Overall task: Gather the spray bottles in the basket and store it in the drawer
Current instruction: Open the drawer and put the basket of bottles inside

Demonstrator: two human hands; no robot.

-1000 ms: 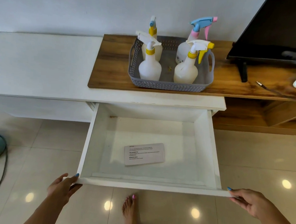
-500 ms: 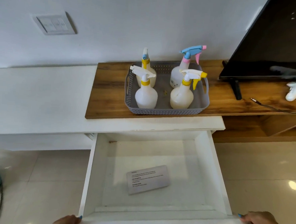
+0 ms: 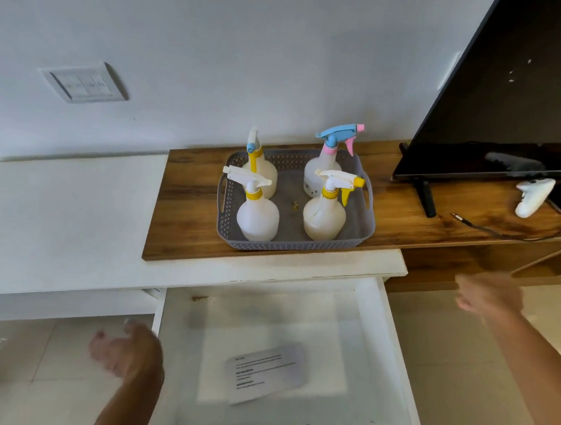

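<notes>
A grey perforated basket [image 3: 295, 244] stands on the wooden shelf [image 3: 190, 213]. Several white spray bottles stand upright inside it: one with a white and yellow head [image 3: 258, 211] at front left, one with a yellow trigger [image 3: 325, 215] at front right, one with a blue and pink head [image 3: 321, 173] at back right. Below, the white drawer [image 3: 392, 344] is pulled open, with a printed paper card [image 3: 267, 372] on its floor. My left hand [image 3: 126, 354] hovers beside the drawer's left wall, fingers apart, empty. My right hand [image 3: 487, 295] is blurred, raised to the drawer's right, fingers apart, empty.
A dark TV screen [image 3: 509, 104] on a stand fills the right, with a white controller [image 3: 533, 196] and a cable [image 3: 488, 226] beneath it. A white counter [image 3: 58, 218] extends left. A wall switch [image 3: 83, 82] sits above. Tiled floor lies on both sides of the drawer.
Both hands have let go of the drawer's front edge and risen, the right toward the shelf, the left up along the drawer's left side. The camera has tilted upward.
</notes>
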